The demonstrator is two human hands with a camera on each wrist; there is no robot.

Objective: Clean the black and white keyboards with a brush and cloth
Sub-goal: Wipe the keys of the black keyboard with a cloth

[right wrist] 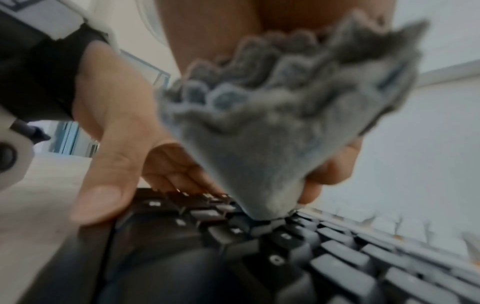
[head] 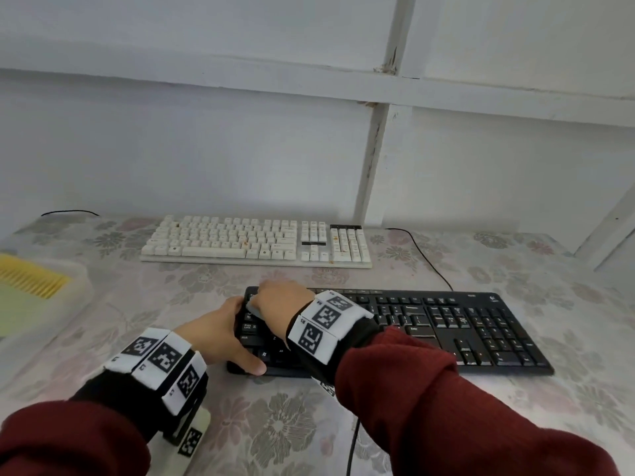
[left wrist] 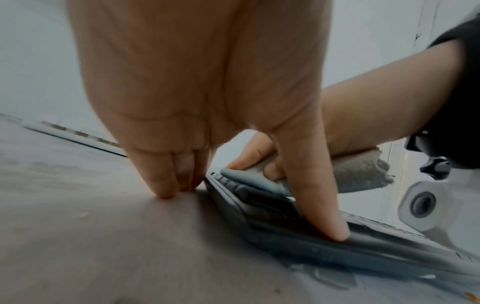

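Observation:
The black keyboard (head: 446, 331) lies nearest me on the flowered tablecloth. My right hand (head: 280, 300) grips a bunched grey cloth (right wrist: 259, 154) and presses its tip onto the keys at the keyboard's top left corner. My left hand (head: 223, 333) steadies the keyboard's left end. Its thumb (left wrist: 319, 205) presses on the front edge, and its straight fingers (left wrist: 161, 181) touch the table beside the left edge. The white keyboard (head: 257, 242) lies farther back, with brown specks on some keys. A yellow brush (head: 32, 276) lies at the far left.
The brush sits in a pale translucent tray (head: 68, 286) at the table's left edge, beside something pale green (head: 17, 314). A black cable (head: 426, 259) runs from the back right towards the black keyboard. Another cable (head: 352, 448) hangs off the front. A white wall stands close behind.

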